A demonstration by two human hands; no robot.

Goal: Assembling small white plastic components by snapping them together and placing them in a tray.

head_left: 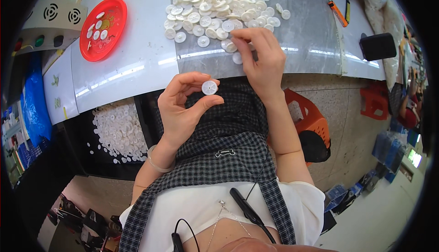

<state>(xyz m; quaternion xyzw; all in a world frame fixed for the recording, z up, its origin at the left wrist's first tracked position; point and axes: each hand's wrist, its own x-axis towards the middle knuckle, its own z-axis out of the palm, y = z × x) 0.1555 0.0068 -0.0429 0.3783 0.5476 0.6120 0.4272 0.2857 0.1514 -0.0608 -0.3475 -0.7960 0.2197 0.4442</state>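
Observation:
A small white toothed plastic gear (209,88) is pinched at its edge between the thumb and fingers of my left hand (180,99), just in front of the table edge. My right hand (264,60) reaches over the table's near edge, thumb and forefinger bent toward each other beside the heap. Whether anything sits between those fingertips is hard to make out. Close by them lie a few loose white gears (237,58). The big heap of white gears (215,5) spreads over the grey table mat beyond.
A red plate (120,28) with several white pieces stands at the left. Below the table, a black tray (84,147) holds many small white parts. A black box-like object (378,46) and an orange cutter (337,13) lie at the right, with an orange stool (315,124) beneath.

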